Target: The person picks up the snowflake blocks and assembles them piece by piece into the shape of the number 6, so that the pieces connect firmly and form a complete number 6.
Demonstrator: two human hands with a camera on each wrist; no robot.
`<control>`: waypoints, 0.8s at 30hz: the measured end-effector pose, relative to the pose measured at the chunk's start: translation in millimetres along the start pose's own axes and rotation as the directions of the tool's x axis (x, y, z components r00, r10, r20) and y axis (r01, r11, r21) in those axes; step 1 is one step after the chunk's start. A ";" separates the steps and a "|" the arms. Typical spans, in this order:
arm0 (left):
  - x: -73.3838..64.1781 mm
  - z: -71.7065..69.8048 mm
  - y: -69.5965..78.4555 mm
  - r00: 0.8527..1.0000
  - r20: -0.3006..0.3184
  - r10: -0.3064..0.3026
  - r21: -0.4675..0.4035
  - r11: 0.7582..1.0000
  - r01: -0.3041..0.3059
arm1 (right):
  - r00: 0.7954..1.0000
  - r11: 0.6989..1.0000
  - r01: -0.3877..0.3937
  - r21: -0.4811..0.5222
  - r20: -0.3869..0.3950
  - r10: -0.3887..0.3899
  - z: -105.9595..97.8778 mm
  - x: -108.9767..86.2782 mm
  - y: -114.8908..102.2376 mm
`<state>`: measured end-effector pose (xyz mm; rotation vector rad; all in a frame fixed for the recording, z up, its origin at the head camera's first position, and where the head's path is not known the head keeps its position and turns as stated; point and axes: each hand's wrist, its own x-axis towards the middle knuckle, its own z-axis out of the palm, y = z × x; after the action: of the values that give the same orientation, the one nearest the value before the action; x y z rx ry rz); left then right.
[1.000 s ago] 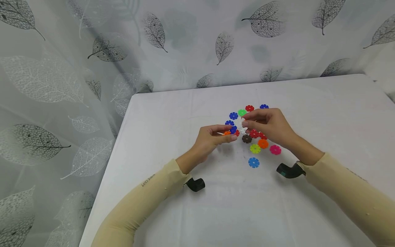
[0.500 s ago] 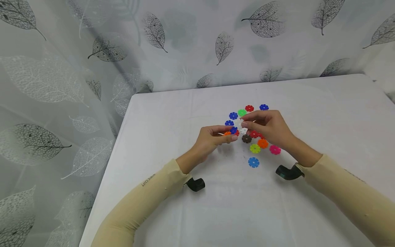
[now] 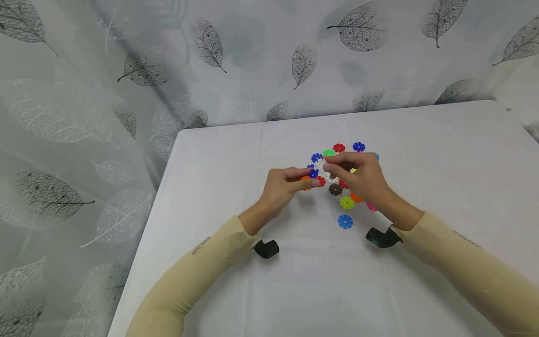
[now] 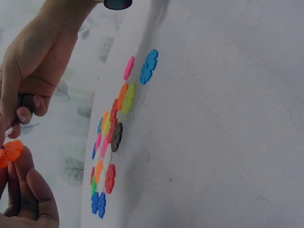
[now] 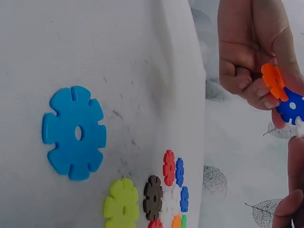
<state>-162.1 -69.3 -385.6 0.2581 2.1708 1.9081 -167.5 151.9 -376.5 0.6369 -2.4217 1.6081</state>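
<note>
In the head view my left hand (image 3: 278,189) pinches a blue notched plastic disc (image 5: 292,106) between thumb and fingers. An orange notched disc (image 5: 273,81) is slotted into that blue one, as the right wrist view shows. My right hand (image 3: 360,173) pinches a white notched disc (image 3: 319,165) by its edge. The white disc's edge meets the rim of the blue disc between the two hands. Both hands are above the table, over the left part of a spread of loose discs. Much of the white disc is hidden by the right fingers in the right wrist view.
Several loose discs lie flat on the white-covered table (image 3: 236,145): a light blue disc (image 3: 345,222) nearest the front, a yellow-green disc (image 3: 347,202), a brown disc (image 3: 335,189), a red disc (image 3: 338,148) farther back. A leaf-patterned curtain (image 3: 252,56) hangs behind and left.
My right hand has moved left with the white disc, up to the blue disc. The left hand stays nearly in place, its blue disc shifted slightly left.
</note>
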 end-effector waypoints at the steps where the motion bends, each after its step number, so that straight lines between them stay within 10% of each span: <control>1: 0.1 -0.6 0.1 1.000 -0.003 0.003 0.000 1.000 -0.003 | 1.000 1.000 0.010 -0.002 -0.005 -0.010 1.3 0.4 0.5; 24: 0.2 -0.9 -8.3 0.999 0.030 0.037 0.045 0.998 -0.039 | 0.991 1.000 0.020 -0.007 0.130 -0.019 -1.6 3.5 7.2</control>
<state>-162.4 -71.2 -393.8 0.3363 2.2074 1.8643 -173.9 154.8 -380.6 0.7846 -2.5031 1.5954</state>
